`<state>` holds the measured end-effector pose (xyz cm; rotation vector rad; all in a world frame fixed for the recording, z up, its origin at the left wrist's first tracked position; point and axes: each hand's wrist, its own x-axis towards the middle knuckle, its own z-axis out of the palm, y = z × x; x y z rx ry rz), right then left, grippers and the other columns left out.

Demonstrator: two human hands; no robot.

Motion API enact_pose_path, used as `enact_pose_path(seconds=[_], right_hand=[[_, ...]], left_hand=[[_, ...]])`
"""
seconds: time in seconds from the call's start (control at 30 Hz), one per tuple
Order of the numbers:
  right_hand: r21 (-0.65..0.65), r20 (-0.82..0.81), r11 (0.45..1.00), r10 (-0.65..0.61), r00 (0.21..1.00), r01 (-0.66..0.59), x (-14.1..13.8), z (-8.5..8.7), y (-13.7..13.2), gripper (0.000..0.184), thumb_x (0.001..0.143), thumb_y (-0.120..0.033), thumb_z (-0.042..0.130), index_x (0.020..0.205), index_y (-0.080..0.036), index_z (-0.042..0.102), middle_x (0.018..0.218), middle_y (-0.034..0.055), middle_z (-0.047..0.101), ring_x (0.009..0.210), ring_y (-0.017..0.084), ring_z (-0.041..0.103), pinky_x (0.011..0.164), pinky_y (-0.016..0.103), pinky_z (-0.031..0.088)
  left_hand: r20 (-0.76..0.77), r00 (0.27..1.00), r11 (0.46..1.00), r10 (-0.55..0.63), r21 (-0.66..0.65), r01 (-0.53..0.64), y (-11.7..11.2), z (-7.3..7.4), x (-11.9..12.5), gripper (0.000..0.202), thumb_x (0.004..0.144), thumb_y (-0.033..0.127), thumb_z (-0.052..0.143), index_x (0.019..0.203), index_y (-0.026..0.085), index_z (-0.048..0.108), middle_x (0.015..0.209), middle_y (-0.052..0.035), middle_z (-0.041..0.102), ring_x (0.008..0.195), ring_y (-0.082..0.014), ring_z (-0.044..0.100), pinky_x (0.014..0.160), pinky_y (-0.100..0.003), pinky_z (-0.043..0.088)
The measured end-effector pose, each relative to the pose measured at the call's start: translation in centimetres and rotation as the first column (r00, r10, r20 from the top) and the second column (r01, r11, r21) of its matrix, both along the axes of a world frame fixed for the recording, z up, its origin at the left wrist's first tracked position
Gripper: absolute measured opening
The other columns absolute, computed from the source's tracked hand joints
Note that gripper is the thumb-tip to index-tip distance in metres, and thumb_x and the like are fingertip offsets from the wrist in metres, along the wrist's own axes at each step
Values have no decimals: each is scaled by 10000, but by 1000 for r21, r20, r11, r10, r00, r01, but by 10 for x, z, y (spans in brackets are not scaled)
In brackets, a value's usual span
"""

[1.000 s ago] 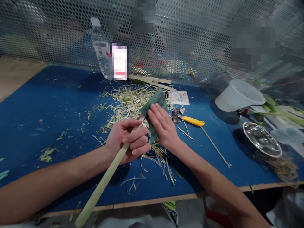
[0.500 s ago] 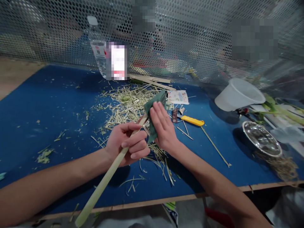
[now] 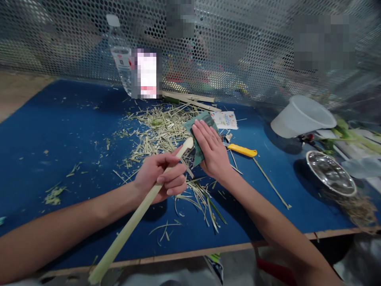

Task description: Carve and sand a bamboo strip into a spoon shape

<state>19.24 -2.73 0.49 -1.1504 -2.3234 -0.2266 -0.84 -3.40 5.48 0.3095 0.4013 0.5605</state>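
The left hand (image 3: 160, 176) was curled shut around a long, pale bamboo strip (image 3: 125, 226), with the strip's rounded tip raised just beside the right hand (image 3: 210, 153). The right hand was held flat, fingers close together, pressed on a folded green abrasive sheet (image 3: 204, 121). Beneath both hands, pale plant shavings (image 3: 160, 129) were scattered over a blue work table (image 3: 59, 119). A yellow utility knife (image 3: 241, 150) lay to the right, with a steel bowl (image 3: 330, 172) and a white plastic cup (image 3: 302, 117) farther off.
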Motion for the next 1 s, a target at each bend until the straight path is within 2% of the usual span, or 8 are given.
enact_pose_path(seconds=[0.17,0.33,0.47,0.57,0.67,0.77,0.87,1.0], right_hand=[[-47,47,993,109,993,-106,-3,1,-4,962,793,-108,418,1627,-195,-53,1662,65,304,1561,210,178,1262,468,254],[-64,23,998,26,999,-25,-1,1,-2,930,786,-117,446,1628,-170,56,1665,88,294,1563,221,175,1267,467,235],[-67,66,992,107,992,-103,1,0,-2,929,784,-109,440,1628,-192,61,1656,61,322,1563,203,172,1271,452,225],[-67,36,997,32,999,-29,0,1,-2,950,751,-92,446,1626,-200,92,1665,52,300,1560,203,180,1272,454,224],[-60,45,995,78,996,-75,-3,2,-3,949,763,-101,439,1627,-174,53,1655,65,321,1561,198,176,1271,449,231],[-42,109,994,105,989,-101,-4,2,-3,914,810,-115,433,1630,-218,42,1654,32,323,1560,194,178,1280,458,203],[-44,72,999,7,997,-4,-1,3,-2,933,790,-120,459,1630,-211,63,1671,47,275,1562,220,174,1281,485,191],[-54,107,994,101,989,-96,1,4,-4,963,787,-114,446,1630,-219,-6,1669,31,276,1560,201,173,1280,463,199]], left_hand=[[-48,999,999,-8,32,9,1,-1,-1,314,895,85,362,729,202,602,345,70,286,337,-102,103,353,-186,332],[-65,998,997,-18,80,23,5,-3,-2,283,869,64,380,879,199,628,346,74,338,326,-100,123,366,-183,349],[-81,996,996,-20,81,27,6,-4,-2,272,867,63,385,877,218,608,337,76,346,319,-103,125,366,-185,347],[-94,996,997,-7,81,15,6,-4,-1,250,858,65,408,892,205,612,344,78,349,324,-97,128,368,-183,345],[-93,996,998,9,64,-3,6,-5,-2,191,801,61,457,820,196,591,355,69,369,331,-92,145,373,-188,358],[-77,997,999,21,33,-18,6,-5,-3,166,723,51,495,766,191,572,360,71,356,344,-86,125,358,-182,334],[-60,998,999,5,43,-2,7,-5,-4,203,717,39,505,825,180,603,360,86,335,351,-80,85,353,-176,317],[-73,997,998,-12,59,16,5,-3,-6,278,745,25,510,921,211,619,352,111,304,342,-82,59,344,-170,307]])
